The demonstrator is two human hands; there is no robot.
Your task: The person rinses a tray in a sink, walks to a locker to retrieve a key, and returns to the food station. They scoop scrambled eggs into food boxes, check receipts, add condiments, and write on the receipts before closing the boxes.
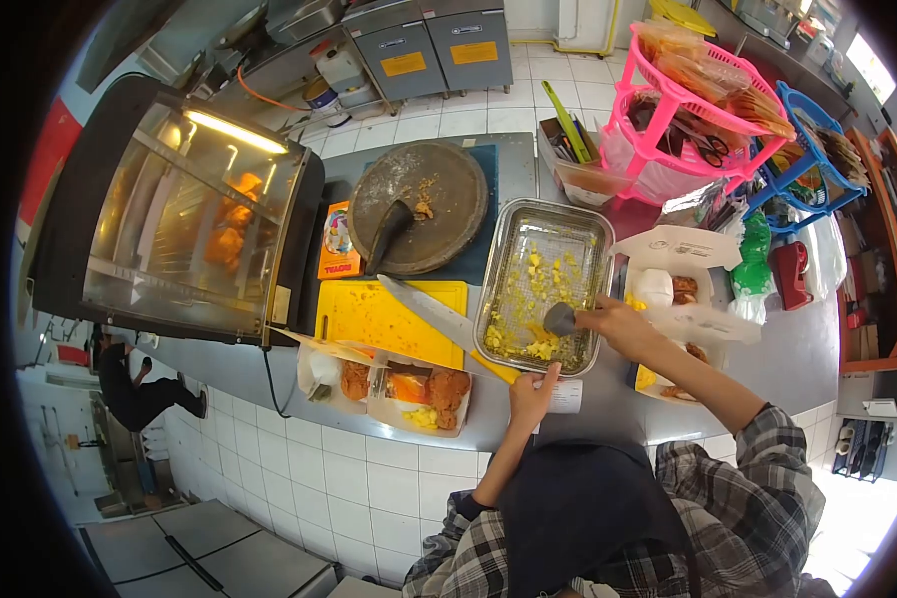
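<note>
A dark scoop-like spoon [560, 319] is in my right hand [616, 327], its head low over the front right of a metal tray [608, 239]. Scattered yellow crumbly food [538, 344], possibly scrambled egg, covers part of the tray's perforated bottom. My left hand [532, 401] is closed at the tray's front rim, close to the yellow handle of a large knife [429, 314]. The knife lies across a yellow cutting board [369, 319]. On the right, open food boxes [683, 246] hold rice, fried pieces and yellow food.
More filled boxes [419, 414] line the front edge. A stone mortar [448, 184] with a dark pestle [387, 231] stands behind the board. A lit display warmer [299, 189] is at left, a pink basket rack [658, 90] at back right. Another person [135, 389] stands far left.
</note>
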